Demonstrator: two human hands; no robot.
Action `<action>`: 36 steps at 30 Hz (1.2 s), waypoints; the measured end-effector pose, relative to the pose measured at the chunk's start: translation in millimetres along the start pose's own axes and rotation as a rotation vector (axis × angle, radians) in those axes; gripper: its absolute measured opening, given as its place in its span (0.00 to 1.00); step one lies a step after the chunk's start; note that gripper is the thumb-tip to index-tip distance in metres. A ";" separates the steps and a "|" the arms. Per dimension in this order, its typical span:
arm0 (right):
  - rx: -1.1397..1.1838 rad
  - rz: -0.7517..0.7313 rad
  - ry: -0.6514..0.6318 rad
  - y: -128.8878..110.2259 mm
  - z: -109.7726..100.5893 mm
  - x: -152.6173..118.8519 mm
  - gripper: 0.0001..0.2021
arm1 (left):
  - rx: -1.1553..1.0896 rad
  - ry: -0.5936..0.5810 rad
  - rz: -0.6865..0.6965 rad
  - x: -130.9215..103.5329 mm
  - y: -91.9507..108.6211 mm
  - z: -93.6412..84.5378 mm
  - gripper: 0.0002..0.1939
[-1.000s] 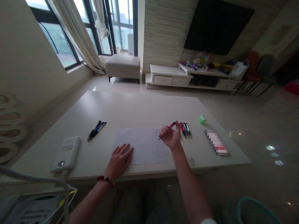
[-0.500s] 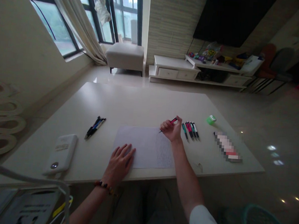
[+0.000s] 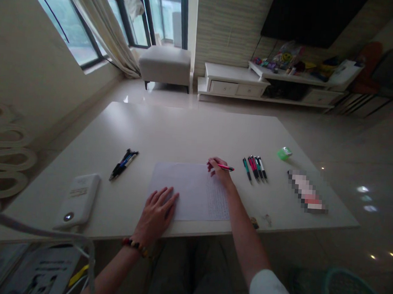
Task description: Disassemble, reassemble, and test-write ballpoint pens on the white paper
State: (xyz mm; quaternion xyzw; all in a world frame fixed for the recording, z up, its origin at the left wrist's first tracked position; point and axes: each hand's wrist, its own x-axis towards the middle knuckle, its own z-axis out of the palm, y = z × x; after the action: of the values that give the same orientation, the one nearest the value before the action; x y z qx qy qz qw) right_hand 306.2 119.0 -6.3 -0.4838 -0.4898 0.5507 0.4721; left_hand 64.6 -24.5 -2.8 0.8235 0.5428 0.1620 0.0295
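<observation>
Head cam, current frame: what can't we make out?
- Writing on the paper: too small and blurred to read, head view.
- Pink pen's tip: lost among the right hand's fingers; contact with the paper can't be told.
- Oblong item at the right: masked by pixelation.
- Small dark item: partly behind the right forearm.
- Television: cut off by the top edge.

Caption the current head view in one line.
Left hand flat on a partly written sheet, right hand holding a pink-and-black pen, spare pens to the right.
</observation>
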 end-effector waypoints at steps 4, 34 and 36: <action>-0.155 -0.049 0.048 7.6 1.8 -0.9 0.12 | -0.010 0.005 0.005 0.3 -0.1 -0.5 0.21; -0.177 -0.159 0.324 18.8 -1.7 3.0 0.07 | 0.005 -0.003 0.007 -1.5 0.4 -2.6 0.21; -0.099 -0.146 0.382 11.5 -1.0 -5.6 0.14 | 0.009 0.004 0.002 -2.2 1.4 -3.4 0.20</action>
State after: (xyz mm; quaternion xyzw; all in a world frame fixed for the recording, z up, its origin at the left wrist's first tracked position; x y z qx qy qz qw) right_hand 307.1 112.7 -17.4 -0.5650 -0.4516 0.3887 0.5707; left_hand 64.0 -27.5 0.3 0.8240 0.5426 0.1614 0.0247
